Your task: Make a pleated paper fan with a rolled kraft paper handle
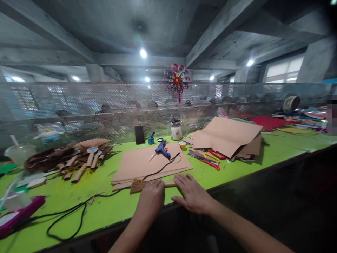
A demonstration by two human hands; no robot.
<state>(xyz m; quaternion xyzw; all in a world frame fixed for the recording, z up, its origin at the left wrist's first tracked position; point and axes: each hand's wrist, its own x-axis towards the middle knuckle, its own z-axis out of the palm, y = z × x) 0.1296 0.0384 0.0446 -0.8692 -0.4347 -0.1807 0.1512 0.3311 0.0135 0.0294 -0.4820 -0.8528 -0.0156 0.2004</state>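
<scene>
Near the table's front edge, my left hand [154, 193] is closed around a pleated brown paper bundle [137, 186] with yellow string round it. Its ridged, fanned end sticks out to the left. A narrow paper handle [170, 183] extends to the right from under that hand. My right hand [191, 193] lies over the handle's right end, fingers stretched out and thumb apart. Just beyond are flat sheets of brown paper [129, 165]. A blue glue gun [163, 150] rests on them, its black cord running left under the bundle.
Several paper rolls [79, 173] and a folded paper fan [93, 143] lie at left. Scissors [206, 161] and stacked brown paper [226, 135] are at right. A white jug [176, 130] and black phone [139, 135] stand behind. A purple power strip [23, 218] lies front left.
</scene>
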